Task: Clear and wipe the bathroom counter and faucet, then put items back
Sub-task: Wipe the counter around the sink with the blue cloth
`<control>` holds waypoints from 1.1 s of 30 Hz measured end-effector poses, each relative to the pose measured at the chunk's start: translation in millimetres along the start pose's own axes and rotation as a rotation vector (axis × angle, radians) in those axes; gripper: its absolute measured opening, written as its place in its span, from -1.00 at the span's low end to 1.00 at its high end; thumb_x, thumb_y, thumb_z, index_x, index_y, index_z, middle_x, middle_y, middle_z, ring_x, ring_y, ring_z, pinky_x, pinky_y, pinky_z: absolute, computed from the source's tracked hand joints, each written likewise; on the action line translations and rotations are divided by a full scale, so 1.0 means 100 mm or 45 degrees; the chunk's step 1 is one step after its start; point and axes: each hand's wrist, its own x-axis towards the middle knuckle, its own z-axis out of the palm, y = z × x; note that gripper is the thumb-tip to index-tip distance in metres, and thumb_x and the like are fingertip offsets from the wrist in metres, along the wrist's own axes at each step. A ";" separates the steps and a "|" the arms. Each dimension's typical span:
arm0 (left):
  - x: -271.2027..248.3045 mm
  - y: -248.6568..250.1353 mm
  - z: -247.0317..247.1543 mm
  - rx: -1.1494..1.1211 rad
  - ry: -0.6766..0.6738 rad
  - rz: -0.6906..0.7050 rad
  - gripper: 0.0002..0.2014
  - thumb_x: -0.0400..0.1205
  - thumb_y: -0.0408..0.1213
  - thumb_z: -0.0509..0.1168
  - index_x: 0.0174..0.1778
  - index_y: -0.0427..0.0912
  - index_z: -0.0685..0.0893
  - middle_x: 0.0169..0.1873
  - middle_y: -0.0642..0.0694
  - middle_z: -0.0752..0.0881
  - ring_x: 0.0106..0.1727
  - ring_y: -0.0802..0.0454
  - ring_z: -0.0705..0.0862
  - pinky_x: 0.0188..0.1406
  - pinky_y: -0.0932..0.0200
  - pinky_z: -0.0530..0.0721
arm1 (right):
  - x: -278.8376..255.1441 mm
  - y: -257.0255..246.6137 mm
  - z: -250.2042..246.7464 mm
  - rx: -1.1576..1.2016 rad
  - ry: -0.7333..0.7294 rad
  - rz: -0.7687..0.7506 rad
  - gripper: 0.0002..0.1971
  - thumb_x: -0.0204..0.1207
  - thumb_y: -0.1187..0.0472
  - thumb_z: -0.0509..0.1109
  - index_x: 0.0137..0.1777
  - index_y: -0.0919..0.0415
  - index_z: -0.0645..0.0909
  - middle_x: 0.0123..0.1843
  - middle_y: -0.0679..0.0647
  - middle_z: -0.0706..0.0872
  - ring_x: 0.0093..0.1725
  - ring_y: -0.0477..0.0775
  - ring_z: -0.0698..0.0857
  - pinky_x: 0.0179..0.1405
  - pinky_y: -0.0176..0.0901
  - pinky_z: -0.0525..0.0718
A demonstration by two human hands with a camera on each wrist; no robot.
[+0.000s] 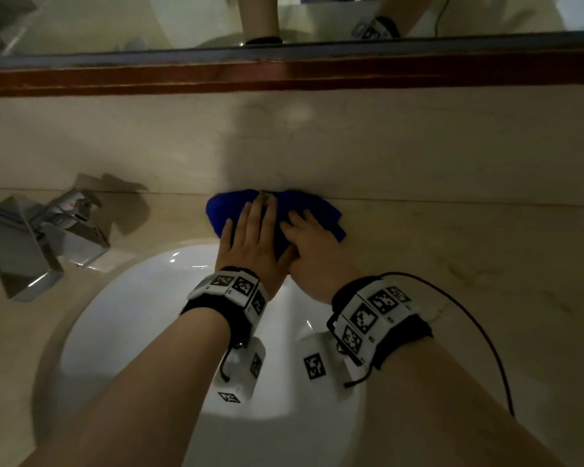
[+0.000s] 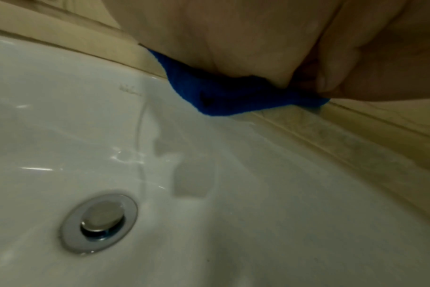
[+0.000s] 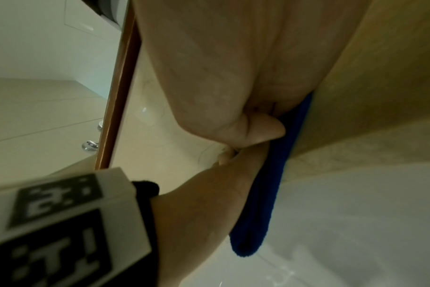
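Note:
A blue cloth (image 1: 317, 210) lies on the beige counter (image 1: 452, 247) behind the white sink (image 1: 132, 332), up against the back wall. My left hand (image 1: 250, 230) presses flat on the cloth's left half, fingers straight and reaching the wall seam. My right hand (image 1: 314, 247) lies palm down on the right half, close beside the left. In the left wrist view the cloth (image 2: 224, 97) hangs a little over the sink rim under my palm (image 2: 233, 38). The right wrist view shows my thumb against the cloth (image 3: 263, 203). The chrome faucet (image 1: 48, 237) stands at the left, apart from both hands.
A mirror (image 1: 182, 25) with a dark wooden lower frame (image 1: 284, 75) runs above the beige backsplash (image 1: 418, 146). The sink's chrome drain plug (image 2: 98, 221) sits in the basin. A black cable (image 1: 486, 332) trails from my right wrist band over the counter.

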 end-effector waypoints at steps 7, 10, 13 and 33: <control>-0.01 0.02 0.06 0.049 0.032 -0.058 -0.17 0.46 0.23 -0.42 0.67 -0.06 -0.26 0.68 -0.01 -0.20 0.69 -0.01 -0.16 0.64 -0.10 -0.18 | -0.02 -0.07 -0.01 -0.141 0.007 -0.046 -0.41 0.61 0.36 0.10 0.66 0.25 0.11 0.69 0.13 0.12 0.66 0.10 -0.01 0.60 -0.22 -0.18; 0.00 0.07 0.06 0.068 0.010 -0.094 -0.24 0.60 0.14 -0.20 0.65 -0.09 -0.32 0.66 -0.03 -0.28 0.68 -0.03 -0.22 0.65 -0.12 -0.20 | -0.04 -0.07 -0.02 -0.122 0.027 -0.053 -0.44 0.62 0.36 0.11 0.64 0.27 0.17 0.67 0.16 0.19 0.65 0.13 0.04 0.61 -0.17 -0.11; -0.02 0.17 0.04 0.055 0.028 -0.131 -0.23 0.65 0.06 -0.05 0.66 -0.12 -0.31 0.67 -0.07 -0.27 0.68 -0.06 -0.22 0.63 -0.14 -0.21 | -0.02 -0.01 0.01 -0.025 0.031 0.008 -0.44 0.59 0.38 0.13 0.62 0.23 0.24 0.68 0.11 0.16 0.67 0.13 0.02 0.64 -0.11 -0.01; -0.36 1.11 0.20 -0.010 -0.053 -0.113 -0.11 0.38 0.22 -0.52 0.66 -0.12 -0.30 0.67 -0.14 -0.26 0.68 -0.14 -0.21 0.60 -0.18 -0.24 | -0.79 0.57 -0.08 0.230 0.151 0.233 -0.44 0.66 0.39 0.11 0.64 0.07 0.22 0.71 -0.03 0.07 0.70 0.01 -0.07 0.62 -0.16 -0.04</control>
